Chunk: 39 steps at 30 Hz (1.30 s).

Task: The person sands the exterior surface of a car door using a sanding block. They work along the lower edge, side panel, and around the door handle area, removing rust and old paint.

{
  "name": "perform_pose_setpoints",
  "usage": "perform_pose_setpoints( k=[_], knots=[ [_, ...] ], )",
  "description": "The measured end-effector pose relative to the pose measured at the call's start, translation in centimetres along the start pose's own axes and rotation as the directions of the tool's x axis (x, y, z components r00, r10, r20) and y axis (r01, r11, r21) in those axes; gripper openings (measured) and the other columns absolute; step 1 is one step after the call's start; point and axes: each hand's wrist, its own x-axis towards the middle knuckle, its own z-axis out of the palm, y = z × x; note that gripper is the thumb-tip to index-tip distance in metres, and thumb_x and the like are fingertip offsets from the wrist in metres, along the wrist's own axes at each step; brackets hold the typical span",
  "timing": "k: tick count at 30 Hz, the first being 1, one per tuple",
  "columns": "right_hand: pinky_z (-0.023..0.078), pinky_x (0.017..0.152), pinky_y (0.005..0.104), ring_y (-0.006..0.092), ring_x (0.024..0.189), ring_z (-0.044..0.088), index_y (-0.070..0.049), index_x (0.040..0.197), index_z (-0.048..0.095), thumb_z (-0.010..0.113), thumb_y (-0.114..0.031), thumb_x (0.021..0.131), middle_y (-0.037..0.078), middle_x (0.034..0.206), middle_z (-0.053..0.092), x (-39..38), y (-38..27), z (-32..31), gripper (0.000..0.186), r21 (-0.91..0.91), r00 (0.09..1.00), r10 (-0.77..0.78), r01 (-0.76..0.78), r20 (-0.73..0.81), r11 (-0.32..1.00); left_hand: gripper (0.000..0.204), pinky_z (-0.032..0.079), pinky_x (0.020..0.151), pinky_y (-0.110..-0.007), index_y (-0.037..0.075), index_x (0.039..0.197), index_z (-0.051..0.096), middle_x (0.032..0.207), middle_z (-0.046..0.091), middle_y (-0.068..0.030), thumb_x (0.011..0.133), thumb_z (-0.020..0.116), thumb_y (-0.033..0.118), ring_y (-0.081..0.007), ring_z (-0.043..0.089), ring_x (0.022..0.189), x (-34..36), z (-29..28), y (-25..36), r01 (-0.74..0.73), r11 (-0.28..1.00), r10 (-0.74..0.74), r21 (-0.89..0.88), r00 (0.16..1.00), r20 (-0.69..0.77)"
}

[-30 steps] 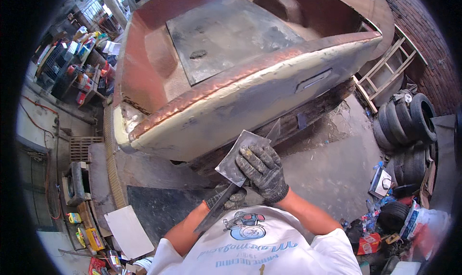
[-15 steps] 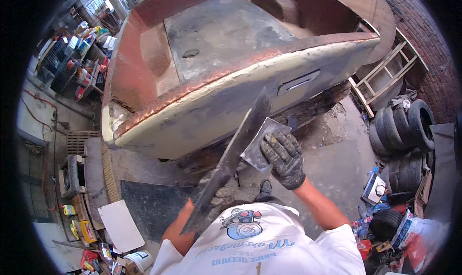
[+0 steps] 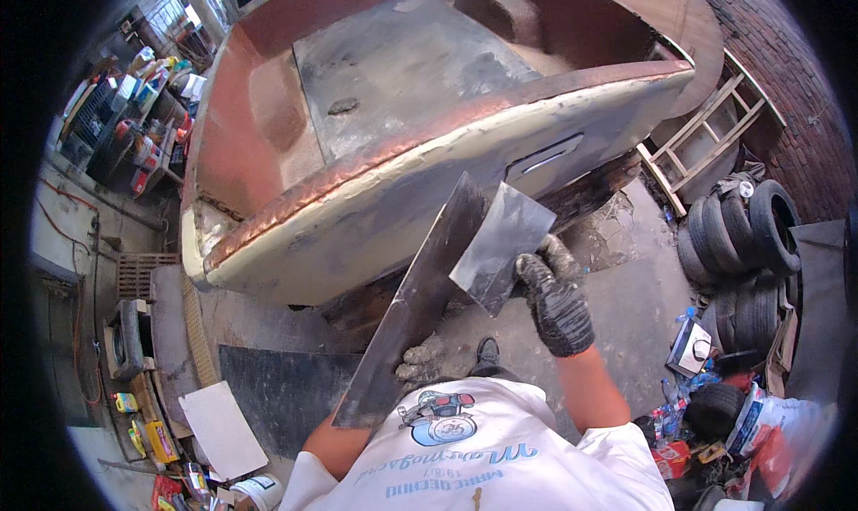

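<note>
My left hand (image 3: 420, 364), in a grimy glove, grips a long dark flat board (image 3: 402, 319) along its right edge; the rest of that hand is hidden under it. My right hand (image 3: 560, 310), in a dark work glove, is closed on the lower right edge of a grey rectangular spreader (image 3: 505, 243). The spreader is tilted beside the board's upper end. Ahead of both hands is a pickup tailgate (image 3: 375, 216), cream with grey patches and a recessed handle (image 3: 545, 156). Neither tool appears to touch it.
The reddish-brown truck bed (image 3: 259, 100) extends beyond the tailgate. Stacked tyres (image 3: 742, 230) and a wooden frame (image 3: 706, 140) stand at right. Clutter and plastic bottles lie at lower right. On the left are a pale panel (image 3: 223, 431), a dark sheet (image 3: 277, 381) and a crowded workbench (image 3: 125, 127).
My right hand has turned and shifted slightly right, showing more of the spreader's face. The board has rotated, its broad face now more visible. The whole view has shifted slightly.
</note>
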Motion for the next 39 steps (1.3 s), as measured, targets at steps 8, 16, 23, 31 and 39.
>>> perform_pose_setpoints(
  k=[8,16,23,31,39],
  knots=[
    [0.052,0.070,0.0283,0.0121,0.076,0.062,-0.002,0.093,0.061,0.064,-0.007,0.092,0.005,0.081,0.066,-0.8,2.1,3.2,0.006,-0.121,0.992,0.036,-0.021,0.124,0.992,0.037,0.041,0.042,-0.028,0.009,0.125,0.059,0.065,0.056,-0.0008,0.101,0.049,0.036,-0.0143,0.051,0.046,0.4,0.3,0.7,0.013,1.000,-0.013,0.004,1.000,0.026],
    [0.050,0.070,0.0351,0.0210,0.075,0.061,-0.003,0.099,0.061,0.064,-0.014,0.091,0.012,0.083,0.064,-3.4,2.1,6.1,0.014,-0.365,0.983,-0.023,0.090,0.183,0.927,0.037,0.042,0.042,-0.029,0.009,0.124,0.060,0.064,0.057,-0.0014,0.101,0.048,0.037,-0.0154,0.051,0.046,-0.1,0.3,1.2,0.039,0.999,-0.039,0.003,0.998,0.045],
    [0.051,0.066,0.0282,0.0089,0.074,0.058,-0.001,0.104,0.061,0.060,-0.011,0.093,0.004,0.084,0.064,-1.9,1.0,4.1,0.015,-0.124,0.967,0.236,-0.223,0.098,0.967,0.037,0.042,0.043,-0.029,0.009,0.123,0.060,0.064,0.058,-0.0018,0.101,0.048,0.037,-0.0163,0.052,0.046,0.4,1.2,1.2,0.054,0.998,-0.055,0.020,0.997,0.060],
    [0.052,0.070,0.0330,0.0218,0.077,0.064,0.000,0.107,0.061,0.059,-0.009,0.092,0.012,0.090,0.067,-3.4,1.0,1.6,0.018,-0.514,0.997,-0.080,0.060,-0.016,0.856,0.038,0.042,0.043,-0.030,0.009,0.122,0.061,0.064,0.059,-0.0024,0.101,0.048,0.038,-0.0173,0.052,0.046,-0.5,1.5,1.4,0.125,0.990,-0.129,0.062,0.989,0.069],
    [0.042,0.105,0.0477,0.0281,0.122,0.055,-0.015,0.122,0.063,0.065,-0.014,0.078,0.006,0.129,0.060,-2.8,3.3,1.5,0.044,-0.667,0.511,-0.704,0.741,0.493,0.072,0.038,0.043,0.043,-0.031,0.009,0.121,0.061,0.064,0.060,-0.0029,0.101,0.048,0.039,-0.0184,0.053,0.046,0.5,3.4,0.5,0.225,0.967,-0.239,0.117,0.964,0.116]
  ],
)
